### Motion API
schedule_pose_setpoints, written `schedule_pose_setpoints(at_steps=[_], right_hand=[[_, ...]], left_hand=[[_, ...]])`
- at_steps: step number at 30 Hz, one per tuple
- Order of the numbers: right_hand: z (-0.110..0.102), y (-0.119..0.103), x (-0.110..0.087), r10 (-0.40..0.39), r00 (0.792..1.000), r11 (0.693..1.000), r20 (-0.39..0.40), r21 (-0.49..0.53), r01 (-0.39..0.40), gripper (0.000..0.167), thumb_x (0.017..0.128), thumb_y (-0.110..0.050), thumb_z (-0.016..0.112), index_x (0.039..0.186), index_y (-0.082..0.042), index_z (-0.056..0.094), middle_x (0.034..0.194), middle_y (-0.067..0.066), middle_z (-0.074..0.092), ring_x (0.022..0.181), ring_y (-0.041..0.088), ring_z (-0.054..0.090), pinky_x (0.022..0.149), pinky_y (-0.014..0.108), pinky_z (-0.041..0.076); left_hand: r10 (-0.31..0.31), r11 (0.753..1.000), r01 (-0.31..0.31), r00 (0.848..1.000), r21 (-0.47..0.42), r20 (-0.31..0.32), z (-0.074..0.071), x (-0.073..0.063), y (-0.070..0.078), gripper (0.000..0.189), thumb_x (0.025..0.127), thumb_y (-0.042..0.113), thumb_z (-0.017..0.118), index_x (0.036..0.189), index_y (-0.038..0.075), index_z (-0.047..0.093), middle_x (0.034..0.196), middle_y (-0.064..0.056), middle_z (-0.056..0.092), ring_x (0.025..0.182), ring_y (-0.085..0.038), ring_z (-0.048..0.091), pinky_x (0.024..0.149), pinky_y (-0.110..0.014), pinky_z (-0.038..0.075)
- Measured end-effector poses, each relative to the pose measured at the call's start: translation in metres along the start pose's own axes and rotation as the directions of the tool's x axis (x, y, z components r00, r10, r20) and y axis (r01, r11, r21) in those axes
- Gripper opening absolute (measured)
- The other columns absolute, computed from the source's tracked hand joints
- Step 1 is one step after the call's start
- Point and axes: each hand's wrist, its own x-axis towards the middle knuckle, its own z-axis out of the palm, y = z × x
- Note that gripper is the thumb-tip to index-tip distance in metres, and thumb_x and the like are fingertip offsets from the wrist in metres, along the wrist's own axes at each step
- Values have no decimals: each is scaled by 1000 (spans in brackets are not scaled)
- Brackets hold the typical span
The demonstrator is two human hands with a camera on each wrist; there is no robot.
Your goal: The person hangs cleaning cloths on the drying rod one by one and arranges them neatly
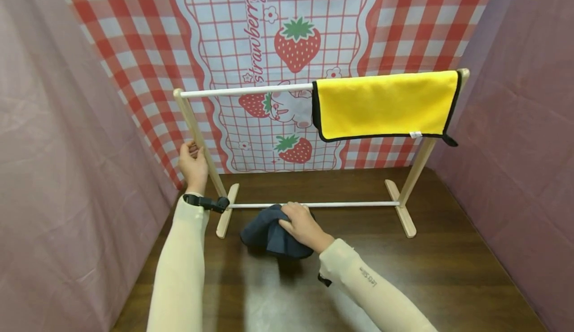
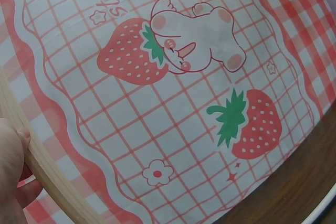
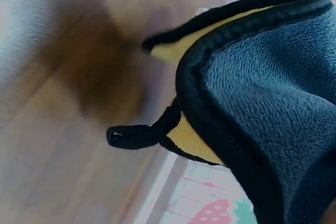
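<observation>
A wooden rack with white rails (image 1: 246, 91) stands on the table. My left hand (image 1: 194, 166) grips its left post (image 1: 211, 168) partway up; in the left wrist view the fingers (image 2: 23, 137) lie against the wood. My right hand (image 1: 305, 226) holds a folded dark blue towel (image 1: 269, 235) by its top, in front of the lower rail (image 1: 350, 204). Up close in the right wrist view, the towel (image 3: 273, 93) has black edging, a yellow inner side and a black hanging loop (image 3: 134, 136). A yellow towel (image 1: 385, 105) with black trim hangs over the upper rail's right half.
The rack's right foot (image 1: 400, 210) and left foot (image 1: 227, 211) rest on the dark wooden tabletop (image 1: 457, 272). Behind stands a red-checked strawberry cloth (image 1: 251, 33). Pink curtains (image 1: 58, 147) hang on both sides.
</observation>
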Motion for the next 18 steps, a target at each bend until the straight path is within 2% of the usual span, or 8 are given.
schedule_pose_setpoints(at_steps=[5,10,18], right_hand=[[-17,-8,9,-34,999,999,-32,18,35,23,90,-11,70,79,-10,49,75,2,49,69,19,46,63,32,30],[-33,-12,19,-65,996,998,-67,5,66,26,88,-8,73,79,-10,49,73,0,47,67,17,44,62,30,28],[-58,-16,36,-191,979,978,-77,-104,182,27,85,-11,78,80,-9,51,72,0,43,64,15,34,63,30,23]], left_hand=[[-4,1000,5,1000,11,-4,1,0,1,24,96,-4,60,119,-10,59,114,-27,63,105,-37,61,93,-43,50],[2,1000,-2,1000,7,0,0,-1,1,24,95,-4,60,119,-10,59,114,-27,63,104,-38,60,93,-43,50],[0,1000,-1,1000,3,11,-1,-2,2,25,95,-4,61,119,-10,59,114,-28,63,105,-38,60,93,-43,50]])
